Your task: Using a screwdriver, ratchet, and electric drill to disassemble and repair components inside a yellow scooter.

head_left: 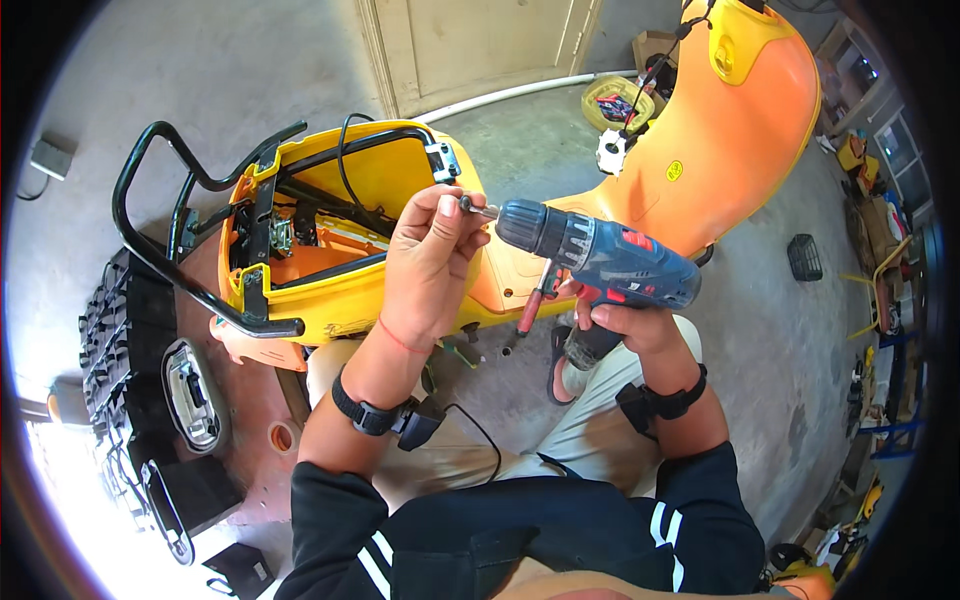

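My left hand (430,250) pinches a small dark fastener (466,204) at the tip of the bit in a blue cordless drill (625,265); I cannot make out exactly what it is. My right hand (625,320) grips the drill's handle from below, with the drill lying level, chuck to the left. Behind both hands stands a yellow and orange scooter body (750,120) with its rear compartment (330,255) uncovered, a black tube rail (140,200) at its left and a silver hinge bracket (440,160) above my left hand. A red-handled tool (530,310) shows below the drill.
Black stacked crates or panels (130,330) and a silver-rimmed part (195,400) are at left. A black wire basket (805,257) sits on the floor at right, near cluttered shelving (870,200). A yellow tub (605,100) stands by the door (470,45).
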Available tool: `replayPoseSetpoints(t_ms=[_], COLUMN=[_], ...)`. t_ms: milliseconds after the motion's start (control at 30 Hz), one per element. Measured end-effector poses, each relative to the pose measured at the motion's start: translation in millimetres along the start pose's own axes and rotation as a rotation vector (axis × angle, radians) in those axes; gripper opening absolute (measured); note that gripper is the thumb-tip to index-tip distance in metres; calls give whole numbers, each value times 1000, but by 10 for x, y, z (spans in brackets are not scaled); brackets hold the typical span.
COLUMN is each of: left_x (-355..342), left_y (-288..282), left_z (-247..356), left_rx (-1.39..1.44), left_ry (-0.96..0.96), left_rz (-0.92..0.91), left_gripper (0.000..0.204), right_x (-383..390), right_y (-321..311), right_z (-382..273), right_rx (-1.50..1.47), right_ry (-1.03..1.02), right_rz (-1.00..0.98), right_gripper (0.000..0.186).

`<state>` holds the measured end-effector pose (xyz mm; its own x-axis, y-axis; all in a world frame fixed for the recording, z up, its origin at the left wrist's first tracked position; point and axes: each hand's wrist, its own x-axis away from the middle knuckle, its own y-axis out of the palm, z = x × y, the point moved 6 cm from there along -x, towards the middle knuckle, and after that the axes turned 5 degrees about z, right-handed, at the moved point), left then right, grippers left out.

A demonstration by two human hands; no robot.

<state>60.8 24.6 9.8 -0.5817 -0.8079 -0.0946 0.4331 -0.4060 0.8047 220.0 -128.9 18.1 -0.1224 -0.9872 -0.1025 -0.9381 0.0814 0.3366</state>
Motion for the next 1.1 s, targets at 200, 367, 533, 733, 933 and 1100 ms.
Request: replayPoseSetpoints(t_ms=[200, 367, 533, 733, 933, 1100], left_x=[33, 71, 92, 128, 128, 113], left_y=[-6, 45, 71, -2, -54, -85], left_z=[64, 127, 152, 160, 124, 84], left_rx=[-109, -48, -88, -187, -176, -183], left_ry=[23, 18, 53, 34, -108, -64], left_rz=[1, -28, -22, 26, -5, -31], left_gripper=[15, 12, 12, 13, 14, 13], right_x=[27, 35, 81, 145, 66, 41], right_y=[87, 169, 168, 161, 195, 225], right_z=[-86, -163, -97, -254, -519, -408], right_rx=[72, 70, 54, 425, 526, 306], right_ry=[-81, -119, -131, -293, -247, -215], right_rz=[-32, -87, 15, -59, -111, -175], right_gripper=[38, 40, 44, 41, 46, 48])
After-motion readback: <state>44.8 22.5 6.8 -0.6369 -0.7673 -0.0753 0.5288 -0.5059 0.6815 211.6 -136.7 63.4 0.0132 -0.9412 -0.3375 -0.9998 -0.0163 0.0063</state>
